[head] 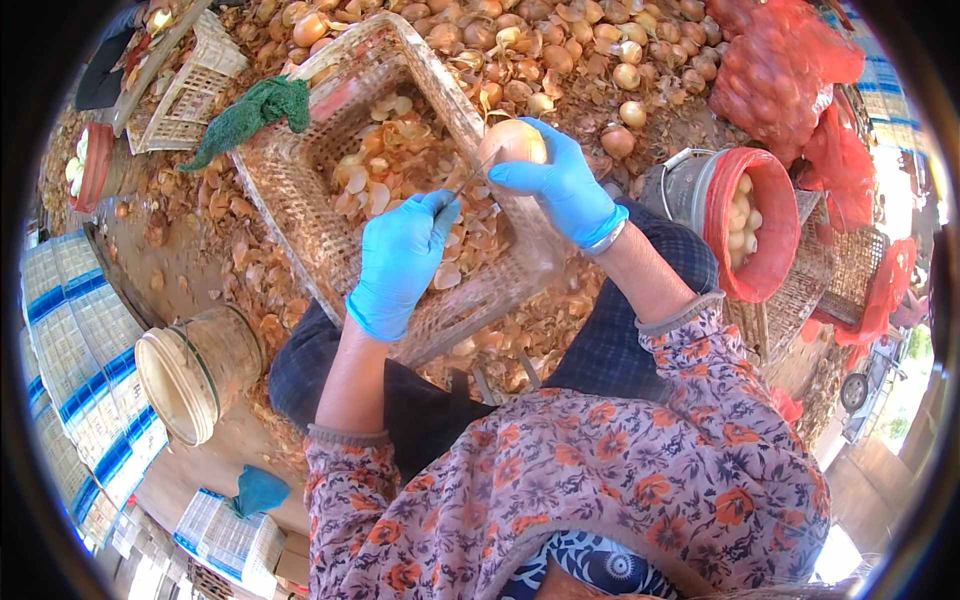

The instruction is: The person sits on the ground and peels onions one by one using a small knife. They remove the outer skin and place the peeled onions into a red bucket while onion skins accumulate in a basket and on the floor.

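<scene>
My right hand [566,184], in a blue glove, grips a whole yellow onion [523,141] over the right rim of a plastic crate. A small knife [466,184] is in my blue-gloved left hand [401,259], its thin blade pointing up toward the onion's left side. Most of the knife's handle is hidden by the fingers. Below both hands stands the dirty white crate [442,56], tilted in the view, with onion skins [375,176] and a few pale pieces inside. Whether the blade touches the onion is hard to tell.
A large onion heap [555,56] lies beyond the crate. At right stands a bucket [679,187] with a red mesh liner and peeled onions. A green mesh bag [259,112] drapes over the crate's left corner. A cream bucket [199,375] sits at left; a person's hand [160,9] shows top left.
</scene>
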Demonstrator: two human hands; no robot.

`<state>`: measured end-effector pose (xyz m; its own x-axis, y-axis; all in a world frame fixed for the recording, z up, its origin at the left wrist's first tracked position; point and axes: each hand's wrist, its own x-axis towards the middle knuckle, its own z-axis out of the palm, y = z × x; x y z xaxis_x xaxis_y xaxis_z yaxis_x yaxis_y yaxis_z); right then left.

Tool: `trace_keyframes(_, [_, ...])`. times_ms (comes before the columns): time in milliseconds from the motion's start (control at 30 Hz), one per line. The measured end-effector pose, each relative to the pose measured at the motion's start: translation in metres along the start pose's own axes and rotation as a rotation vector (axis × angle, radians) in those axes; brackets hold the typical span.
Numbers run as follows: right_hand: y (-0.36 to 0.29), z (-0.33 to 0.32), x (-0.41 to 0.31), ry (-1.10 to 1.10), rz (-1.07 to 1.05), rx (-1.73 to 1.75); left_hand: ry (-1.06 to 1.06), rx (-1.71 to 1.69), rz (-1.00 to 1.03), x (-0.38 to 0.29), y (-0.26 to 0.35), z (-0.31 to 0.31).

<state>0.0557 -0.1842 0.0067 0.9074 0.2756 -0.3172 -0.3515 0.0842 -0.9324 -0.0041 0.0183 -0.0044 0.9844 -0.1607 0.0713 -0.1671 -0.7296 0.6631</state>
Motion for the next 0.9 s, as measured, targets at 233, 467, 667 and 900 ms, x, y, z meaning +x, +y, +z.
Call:
trace_keyframes(233, [-0.002, 0.005, 0.001, 0.006, -0.107, -0.263, -0.063, 0.214, -0.007, 0.001, 0.007, -0.008])
trace_keyframes(467, [0.022, -0.002, 0.01, 0.045, -0.23, -0.43, -0.039, 0.391, 0.048, -0.002, -0.001, -0.001])
trace_keyframes(667, [0.022, 0.004, 0.009, 0.154, -0.427, -0.866, -0.066, 0.622, -0.031, -0.002, 0.006, 0.003])
trace_keyframes(900, [0.021, 0.007, 0.01, 0.186, -0.58, -0.991, -0.08, 0.227, -0.068, -0.004, -0.002, 0.005])
